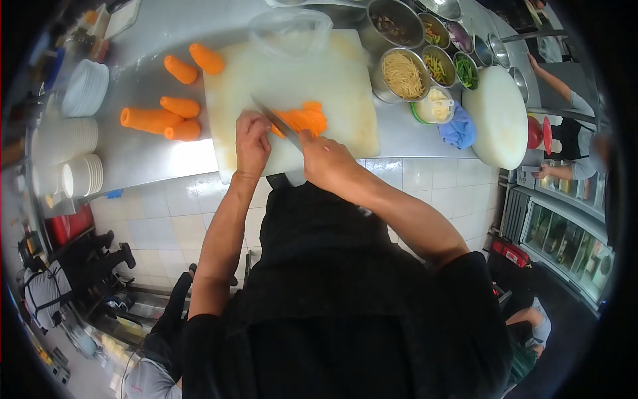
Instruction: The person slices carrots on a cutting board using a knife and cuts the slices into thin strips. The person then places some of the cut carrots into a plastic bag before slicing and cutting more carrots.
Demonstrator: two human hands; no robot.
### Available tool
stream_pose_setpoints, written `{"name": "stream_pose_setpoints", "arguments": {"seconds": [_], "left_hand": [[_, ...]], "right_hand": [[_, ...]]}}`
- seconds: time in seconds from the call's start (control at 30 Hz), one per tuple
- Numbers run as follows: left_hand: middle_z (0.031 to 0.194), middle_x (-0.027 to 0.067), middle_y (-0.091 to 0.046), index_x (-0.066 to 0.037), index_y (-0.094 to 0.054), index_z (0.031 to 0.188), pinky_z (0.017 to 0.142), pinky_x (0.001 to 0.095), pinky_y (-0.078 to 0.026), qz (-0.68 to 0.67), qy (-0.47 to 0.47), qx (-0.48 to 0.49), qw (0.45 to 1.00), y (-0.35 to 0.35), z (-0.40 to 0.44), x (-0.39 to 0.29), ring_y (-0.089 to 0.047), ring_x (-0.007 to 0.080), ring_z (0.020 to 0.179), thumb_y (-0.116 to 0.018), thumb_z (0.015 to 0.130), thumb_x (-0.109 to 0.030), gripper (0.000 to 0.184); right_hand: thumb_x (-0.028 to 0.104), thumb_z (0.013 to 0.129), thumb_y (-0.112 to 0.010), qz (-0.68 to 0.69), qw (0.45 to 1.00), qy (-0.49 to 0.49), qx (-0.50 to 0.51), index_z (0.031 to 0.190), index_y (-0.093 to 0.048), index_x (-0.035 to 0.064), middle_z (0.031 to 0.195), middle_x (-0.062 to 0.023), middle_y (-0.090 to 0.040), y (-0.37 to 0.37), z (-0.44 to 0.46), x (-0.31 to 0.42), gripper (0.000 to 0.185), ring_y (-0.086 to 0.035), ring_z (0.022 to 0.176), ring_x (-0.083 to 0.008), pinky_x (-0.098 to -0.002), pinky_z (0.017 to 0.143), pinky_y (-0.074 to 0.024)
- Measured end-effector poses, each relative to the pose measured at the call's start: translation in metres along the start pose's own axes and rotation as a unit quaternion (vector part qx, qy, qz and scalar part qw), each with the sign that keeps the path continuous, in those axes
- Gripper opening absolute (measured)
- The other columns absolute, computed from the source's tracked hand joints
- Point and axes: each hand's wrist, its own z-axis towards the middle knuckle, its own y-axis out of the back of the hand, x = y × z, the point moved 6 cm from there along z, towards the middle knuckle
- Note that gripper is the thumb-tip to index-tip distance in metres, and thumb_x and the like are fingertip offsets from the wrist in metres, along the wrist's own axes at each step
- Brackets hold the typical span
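Observation:
My right hand [325, 159] grips the handle of a kitchen knife [282, 126], its blade slanting up and left over the cutting board [352, 80]. Sliced carrot [309, 120] lies in a fanned pile just right of the blade, partly under it. My left hand [252, 139] rests on the board with curled fingers close against the blade's left side. Whatever those fingers hold is hidden beneath them. Several peeled whole carrots [149, 120] lie on the steel counter, left of the board; one overlaps the board's edge. A clear plastic bag or bowl [292, 33] sits at the board's far side.
Metal pots, one with pale strips [403, 74], crowd the right back beside a lidded tub [435, 106], a blue cloth [457, 128] and a round white board [495, 116]. Stacked white bowls [83, 175] stand left. Other people work at right and behind.

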Motion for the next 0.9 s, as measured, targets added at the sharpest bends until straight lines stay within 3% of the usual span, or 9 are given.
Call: {"name": "stream_pose_setpoints", "arguments": {"seconds": [0.07, 0.13, 0.27, 0.37, 0.43, 0.57, 0.77, 0.9], "left_hand": [[0.09, 0.0109, -0.056, -0.004, -0.06, 0.083, 0.076, 0.0377, -0.048, 0.011, 0.001, -0.001, 1.0, -0.002, -0.002, 0.003, -0.056, 0.0315, 0.088, -0.054, 0.067, 0.019, 0.029], [0.09, 0.0109, -0.056, -0.004, -0.06, 0.083, 0.076, 0.0375, -0.048, 0.024, 0.006, 0.002, 1.0, -0.001, -0.003, 0.004, -0.056, 0.0315, 0.088, -0.053, 0.067, 0.019, 0.029], [0.09, 0.0111, -0.056, -0.004, -0.06, 0.083, 0.076, 0.0376, -0.048, 0.02, 0.0, -0.005, 1.0, 0.0, -0.003, 0.003, -0.056, 0.0317, 0.088, -0.053, 0.067, 0.019, 0.029], [0.091, 0.0111, -0.057, -0.004, -0.06, 0.083, 0.077, 0.0376, -0.048, 0.014, -0.001, -0.004, 1.0, 0.002, -0.004, 0.004, -0.056, 0.0319, 0.088, -0.054, 0.067, 0.019, 0.028], [0.092, 0.011, -0.057, -0.004, -0.06, 0.083, 0.077, 0.0374, -0.048, 0.008, -0.014, -0.003, 1.0, 0.002, 0.001, 0.005, -0.056, 0.032, 0.089, -0.054, 0.067, 0.019, 0.028], [0.092, 0.0107, -0.058, -0.003, -0.06, 0.083, 0.078, 0.0373, -0.049, 0.002, 0.004, 0.006, 1.0, 0.002, -0.002, 0.009, -0.056, 0.0319, 0.089, -0.054, 0.067, 0.019, 0.028], [0.093, 0.0107, -0.058, -0.004, -0.061, 0.085, 0.079, 0.0381, -0.049, 0.016, 0.012, -0.001, 1.0, 0.001, -0.006, 0.013, -0.057, 0.0316, 0.091, -0.054, 0.067, 0.019, 0.029], [0.093, 0.0111, -0.058, -0.004, -0.062, 0.086, 0.079, 0.0384, -0.049, 0.022, 0.004, -0.006, 1.0, 0.001, -0.007, 0.013, -0.057, 0.0319, 0.092, -0.054, 0.067, 0.019, 0.031]], "right_hand": [[-0.002, 0.082, -0.05, -0.002, 1.0, 0.002, 0.009, 0.103, -0.047, -0.007, 0.08, -0.031, -0.064, 0.02, -0.011, 0.012, 0.022, -0.065, 0.08, -0.0484, -0.0544, 0.073, -0.0512], [-0.003, 0.081, -0.05, -0.001, 0.996, -0.044, 0.083, 0.103, -0.047, -0.0084, 0.081, -0.0321, -0.063, 0.024, -0.02, 0.017, 0.023, -0.064, 0.082, -0.0487, -0.0543, 0.075, -0.0508], [-0.003, 0.081, -0.05, -0.013, 0.994, -0.046, 0.099, 0.104, -0.047, -0.0098, 0.082, -0.0331, -0.063, 0.012, -0.014, 0.011, 0.024, -0.064, 0.084, -0.0494, -0.0544, 0.077, -0.0507], [-0.003, 0.081, -0.051, 0.03, 0.997, -0.014, 0.063, 0.104, -0.047, -0.0094, 0.08, -0.0323, -0.063, -0.014, 0.002, 0.006, 0.024, -0.064, 0.08, -0.0494, -0.0544, 0.075, -0.0514], [-0.001, 0.083, -0.051, 0.008, 1.0, -0.011, 0.005, 0.104, -0.05, -0.0086, 0.081, -0.0266, -0.066, -0.031, 0.016, -0.002, 0.022, -0.066, 0.078, -0.0446, -0.052, 0.072, -0.0528], [0.0, 0.083, -0.053, -0.017, 1.0, -0.017, -0.004, 0.104, -0.05, -0.0076, 0.08, -0.026, -0.066, -0.025, 0.017, -0.009, 0.023, -0.066, 0.077, -0.0436, -0.0517, 0.071, -0.053], [0.0, 0.082, -0.053, -0.022, 1.0, -0.002, 0.023, 0.104, -0.05, -0.0079, 0.08, -0.0282, -0.065, 0.015, -0.004, 0.012, 0.023, -0.067, 0.079, -0.0436, -0.0513, 0.071, -0.0532], [-0.003, 0.08, -0.051, -0.003, 0.995, -0.049, 0.086, 0.105, -0.048, -0.008, 0.084, -0.0307, -0.064, 0.019, -0.013, 0.016, 0.026, -0.065, 0.085, -0.0473, -0.0529, 0.077, -0.0504]]}}
